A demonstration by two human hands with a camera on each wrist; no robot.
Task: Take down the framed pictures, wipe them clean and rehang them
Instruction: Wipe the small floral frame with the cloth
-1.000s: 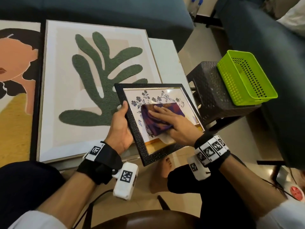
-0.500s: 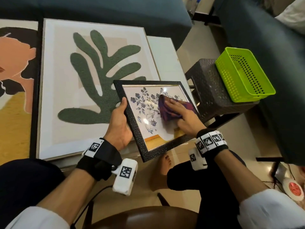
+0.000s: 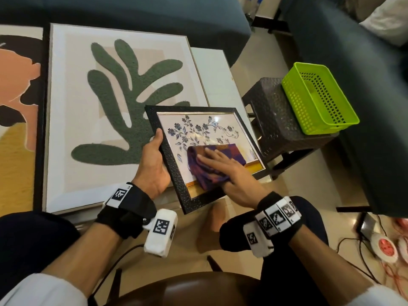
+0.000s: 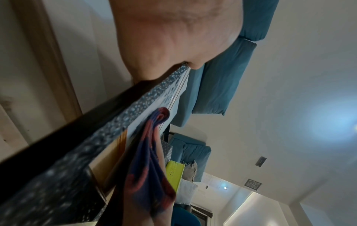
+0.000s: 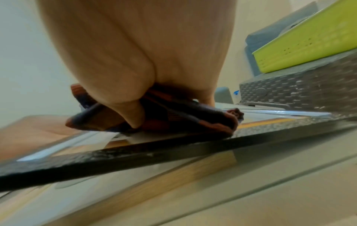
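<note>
A small black-framed flower picture (image 3: 176, 173) is held tilted above my lap and the table edge. My left hand (image 3: 154, 164) grips its left side, thumb on the front of the frame (image 4: 108, 126). My right hand (image 3: 223, 168) lies flat, fingers straight, pressing a purple and red cloth (image 3: 212, 171) onto the lower half of the glass. The same cloth (image 5: 173, 119) bunches under my palm in the right wrist view, near the frame's lower edge (image 5: 135, 159). The cloth (image 4: 146, 160) also shows in the left wrist view.
A large leaf picture (image 3: 123, 111) and a portrait picture (image 3: 17, 107) lie flat on the white table (image 3: 216, 78). To the right a dark stool (image 3: 273, 120) carries a green basket (image 3: 318, 98). Sofas stand behind and right. Cables and a power strip (image 3: 384, 248) lie on the floor.
My right hand has wiped the cloth from the glass's middle to its right side, then back left and down to the lower half. My left hand keeps its grip on the frame.
</note>
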